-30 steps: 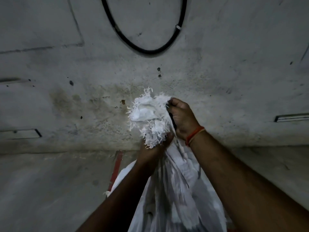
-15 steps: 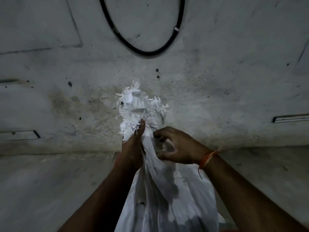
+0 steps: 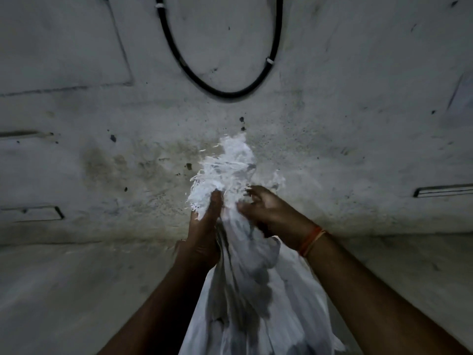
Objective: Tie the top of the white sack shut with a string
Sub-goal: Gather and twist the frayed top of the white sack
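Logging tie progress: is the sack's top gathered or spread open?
Gathered. The left hand clamps the white sack into a bunched neck, frayed top above; string cannot be made out.

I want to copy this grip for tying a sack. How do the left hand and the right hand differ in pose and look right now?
The left hand is closed around the gathered neck of the white sack, thumb pointing up; the right hand has its fingers spread and curled, reaching in from the side. The right hand sits slightly higher, by the frayed top. Only the right wrist wears an orange thread band. Both touch the sack; no string is discernible.
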The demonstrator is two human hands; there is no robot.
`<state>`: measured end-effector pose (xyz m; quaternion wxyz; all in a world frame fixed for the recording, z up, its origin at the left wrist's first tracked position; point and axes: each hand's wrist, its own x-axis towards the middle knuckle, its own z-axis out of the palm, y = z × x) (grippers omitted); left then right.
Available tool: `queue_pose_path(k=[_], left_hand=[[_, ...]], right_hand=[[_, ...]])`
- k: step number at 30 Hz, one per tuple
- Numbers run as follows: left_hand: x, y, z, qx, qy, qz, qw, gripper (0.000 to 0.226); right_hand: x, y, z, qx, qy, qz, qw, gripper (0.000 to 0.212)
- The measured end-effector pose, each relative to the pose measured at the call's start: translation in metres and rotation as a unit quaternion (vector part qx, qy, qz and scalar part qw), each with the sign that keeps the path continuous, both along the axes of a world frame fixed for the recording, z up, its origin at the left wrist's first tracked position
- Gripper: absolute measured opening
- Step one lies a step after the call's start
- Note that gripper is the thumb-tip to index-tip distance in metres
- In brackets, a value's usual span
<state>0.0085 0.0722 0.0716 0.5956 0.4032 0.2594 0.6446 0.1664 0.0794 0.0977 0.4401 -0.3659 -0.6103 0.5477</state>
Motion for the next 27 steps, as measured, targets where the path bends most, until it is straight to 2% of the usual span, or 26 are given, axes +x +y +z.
queue_pose_path(k=[1,3,4,6,10,13,14,15,17,19,20,21,22,23,24,25,26,27], left_hand=[[0.001,0.0,0.001,0.006,0.012,0.017,1.0,0.066],[0.004,0.004,0.001,0.011,0.044,0.037,0.998,0.045],[0.005,0.003,0.001,0.011,0.063,0.042,0.997,0.043],[0.006,0.001,-0.006,0.006,0.111,0.048,0.993,0.05],[0.012,0.001,-0.006,-0.027,0.143,-0.035,0.989,0.044],[0.001,0.008,-0.015,-0.122,0.113,0.016,0.986,0.034],[-0.002,0.011,-0.018,-0.156,0.1,0.053,0.981,0.044],[-0.004,0.016,-0.015,-0.178,0.1,0.048,0.978,0.051],[-0.002,0.026,-0.015,-0.19,0.105,0.018,0.976,0.036],[-0.008,0.031,-0.026,-0.163,0.127,0.035,0.978,0.034],[-0.008,0.028,-0.026,-0.122,0.18,0.049,0.975,0.038],[-0.006,0.029,-0.026,-0.091,0.187,0.072,0.975,0.041],[-0.005,0.026,-0.024,-0.027,0.238,0.109,0.965,0.038],[-0.003,0.025,-0.017,0.003,0.239,0.094,0.966,0.027],[-0.001,0.025,-0.009,0.07,0.332,0.042,0.94,0.023],[0.002,0.022,-0.002,0.122,0.367,0.073,0.919,0.031],[0.008,0.028,0.005,0.122,0.355,0.072,0.924,0.033],[0.017,0.037,0.013,0.071,0.274,0.024,0.959,0.032]], right_hand=[[-0.006,0.001,0.0,0.026,-0.004,-0.012,1.0,0.032],[-0.015,0.002,0.002,0.115,-0.056,-0.097,0.987,0.019],[-0.018,0.002,0.004,0.156,-0.085,-0.154,0.972,0.008],[-0.024,0.004,0.004,0.198,-0.07,-0.227,0.951,0.008],[-0.039,0.0,0.001,0.155,0.111,-0.191,0.963,0.01],[-0.03,0.005,-0.007,0.11,0.201,-0.119,0.966,0.014],[-0.023,0.007,-0.01,0.111,0.229,-0.111,0.961,0.015],[-0.015,0.008,-0.014,0.125,0.255,-0.132,0.95,0.018],[0.0,0.016,-0.027,0.137,0.28,-0.262,0.913,0.031],[0.014,0.026,-0.042,0.063,0.227,-0.393,0.889,0.051],[0.019,0.029,-0.048,0.006,0.195,-0.398,0.896,0.06],[0.021,0.031,-0.057,-0.043,0.181,-0.355,0.916,0.066],[0.021,0.031,-0.067,-0.061,0.175,-0.278,0.943,0.067],[0.019,0.03,-0.074,-0.061,0.17,-0.184,0.966,0.066],[0.015,0.027,-0.077,-0.04,0.149,-0.097,0.983,0.062],[0.008,0.025,-0.077,0.003,0.095,-0.024,0.995,0.058],[0.001,0.024,-0.073,0.05,0.028,0.022,0.998,0.058],[-0.004,0.026,-0.073,0.092,-0.033,0.038,0.994,0.059]])
